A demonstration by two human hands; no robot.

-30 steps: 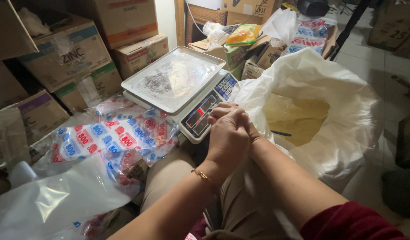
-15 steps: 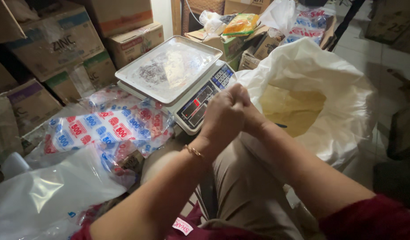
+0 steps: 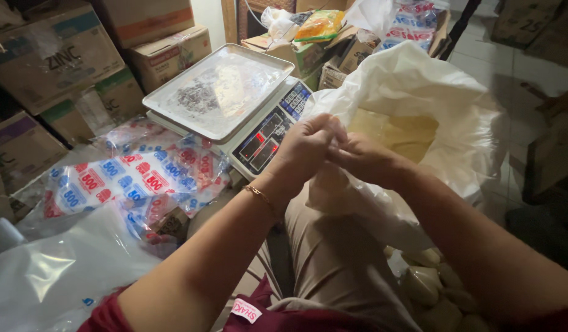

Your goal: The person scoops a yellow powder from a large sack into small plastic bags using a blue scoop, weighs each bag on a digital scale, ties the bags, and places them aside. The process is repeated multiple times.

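Hands are meeting over the lap: the left hand (image 3: pixel 305 150), a thin gold bracelet (image 3: pixel 259 195) circling its wrist, and the right hand (image 3: pixel 364 161) are closing their fingertips together, pinching something small that cannot be made out. Just behind them a digital scale (image 3: pixel 234 104) is sitting with its shiny rectangular steel pan and a red-lit display. To the right, a big crinkled white plastic sack (image 3: pixel 444 117) is gaping open over pale yellow contents. Glossy printed packets (image 3: pixel 136 178) in red, blue and white are lying heaped at left, near stacked cardboard boxes (image 3: pixel 56 58), with clear plastic sheeting (image 3: pixel 56 276) spreading below.
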